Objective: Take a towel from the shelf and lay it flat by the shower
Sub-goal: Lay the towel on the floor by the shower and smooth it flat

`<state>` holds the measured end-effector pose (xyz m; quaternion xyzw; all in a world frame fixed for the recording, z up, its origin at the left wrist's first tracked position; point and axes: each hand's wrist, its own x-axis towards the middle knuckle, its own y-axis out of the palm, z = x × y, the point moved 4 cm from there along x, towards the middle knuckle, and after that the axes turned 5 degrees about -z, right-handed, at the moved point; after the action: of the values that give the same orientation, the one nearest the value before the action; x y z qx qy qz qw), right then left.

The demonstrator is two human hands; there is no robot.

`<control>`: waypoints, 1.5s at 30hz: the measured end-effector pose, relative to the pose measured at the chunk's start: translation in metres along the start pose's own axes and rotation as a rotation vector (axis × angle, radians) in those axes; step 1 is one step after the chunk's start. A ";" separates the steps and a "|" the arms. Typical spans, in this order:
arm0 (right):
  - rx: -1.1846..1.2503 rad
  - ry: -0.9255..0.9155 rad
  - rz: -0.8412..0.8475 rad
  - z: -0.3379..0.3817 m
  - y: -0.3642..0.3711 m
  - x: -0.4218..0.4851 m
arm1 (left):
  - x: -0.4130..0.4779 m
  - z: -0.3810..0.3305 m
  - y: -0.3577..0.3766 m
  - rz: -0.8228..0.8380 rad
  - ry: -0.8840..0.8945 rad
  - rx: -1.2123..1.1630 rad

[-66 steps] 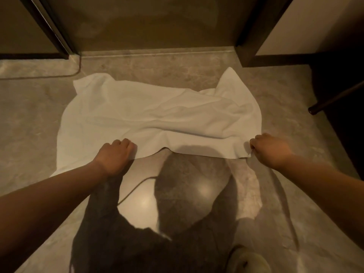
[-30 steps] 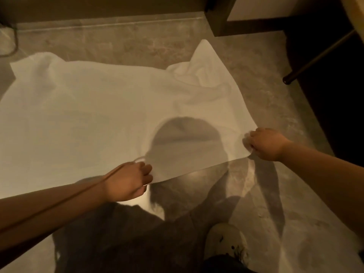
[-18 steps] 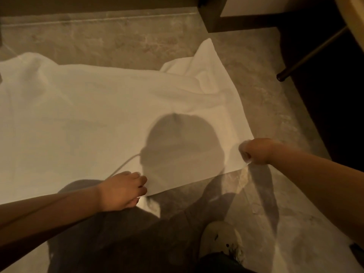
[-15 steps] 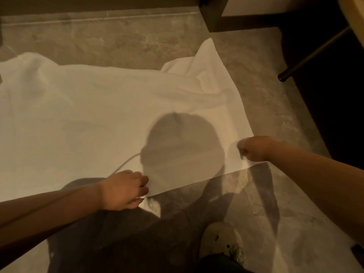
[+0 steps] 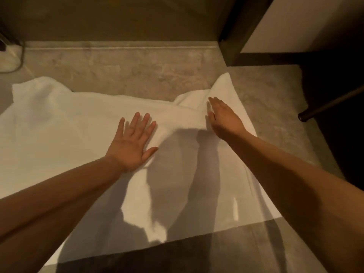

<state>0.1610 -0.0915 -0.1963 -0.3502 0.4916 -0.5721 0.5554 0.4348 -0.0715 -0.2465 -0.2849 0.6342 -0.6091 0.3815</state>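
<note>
We have released the towel point(image 5: 78, 134) edge; both hands now press flat, open, gripping nothing. Left hand point(image 5: 132, 142) smooths centre; right hand point(image 5: 222, 119) flattens the bunched far corner.

Dim warm light, arm shadows, soft blur

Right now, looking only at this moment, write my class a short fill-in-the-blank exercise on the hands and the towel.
1. The towel is coloured ____.
2. The left hand rests on the towel with its fingers ____.
3. The right hand is near the towel's far ____ corner, where the cloth is bunched up.
4. The towel lies on the ____.

Missing words: white; spread; right; floor
</note>
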 end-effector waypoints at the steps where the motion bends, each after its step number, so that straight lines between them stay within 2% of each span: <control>1: 0.007 0.024 0.020 0.001 0.006 0.012 | 0.000 -0.001 0.008 0.003 -0.038 -0.012; 6: 0.018 0.107 0.220 -0.006 0.040 0.043 | -0.011 0.002 0.030 0.036 -0.101 -0.131; 8: -0.035 0.117 0.239 -0.013 0.034 0.041 | -0.012 0.004 0.016 0.028 -0.088 -0.143; 11: -0.109 0.130 0.204 -0.025 0.034 0.038 | -0.011 0.004 0.012 0.005 -0.069 -0.151; 18: -0.107 0.235 0.199 -0.036 0.037 0.062 | -0.014 -0.001 0.013 -0.019 -0.026 -0.159; 24: -0.141 0.147 0.162 -0.040 0.037 0.069 | -0.012 -0.006 0.006 -0.009 -0.049 -0.170; 28: -0.062 0.075 0.159 -0.039 0.026 0.074 | -0.006 -0.010 0.003 -0.011 -0.082 -0.178; 30: 0.018 0.037 0.000 -0.035 0.015 0.064 | -0.002 -0.011 0.000 -0.007 -0.100 -0.185; 32: 0.128 0.082 -0.222 -0.033 0.010 0.036 | -0.001 -0.013 -0.001 -0.011 -0.112 -0.191; 34: 0.189 0.174 -0.293 -0.035 0.018 0.000 | 0.001 -0.018 0.001 -0.018 -0.096 -0.197; 39: -0.065 0.196 -0.122 -0.060 0.040 -0.039 | 0.010 -0.024 0.006 -0.013 -0.056 -0.160; 45: -0.117 0.181 -0.120 -0.068 0.037 -0.020 | 0.020 -0.029 0.006 -0.007 -0.067 -0.165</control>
<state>0.1104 -0.0563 -0.2467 -0.3578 0.5502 -0.6041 0.4521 0.4004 -0.0714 -0.2557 -0.3380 0.6679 -0.5463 0.3757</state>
